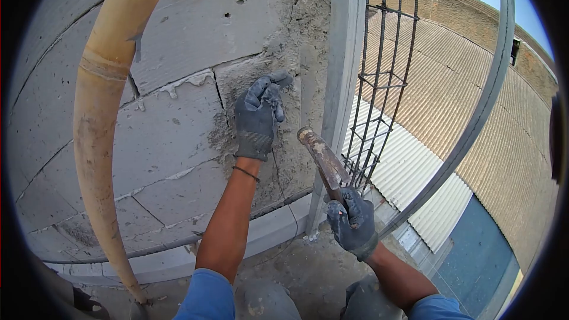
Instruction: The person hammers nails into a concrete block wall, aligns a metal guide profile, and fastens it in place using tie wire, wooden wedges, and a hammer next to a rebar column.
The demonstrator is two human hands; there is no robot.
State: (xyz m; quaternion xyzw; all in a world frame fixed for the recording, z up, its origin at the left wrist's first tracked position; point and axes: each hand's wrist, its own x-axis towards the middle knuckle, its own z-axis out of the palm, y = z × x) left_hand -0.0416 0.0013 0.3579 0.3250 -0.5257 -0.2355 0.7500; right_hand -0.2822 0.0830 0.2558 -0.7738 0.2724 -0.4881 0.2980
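Note:
My left hand (259,109), in a dark grey work glove, is raised against the rough mortar strip (308,83) at the end of the block wall (172,124). Its fingers are curled and pressed together, and whatever they may hold is hidden. A thin dark line (277,169) runs down the wall below this hand. Lower and to the right, my right hand (354,220), gloved alike, is wrapped around the short handle of a hammer (323,155). The worn, mortar-stained hammer head points up and left, apart from the wall.
A bamboo pole (98,118) stands close on the left. Right of the wall are a metal upright (344,53), a rebar cage (382,83) and a slanting metal bar (474,130). Corrugated roofs (456,89) lie below, beyond the edge.

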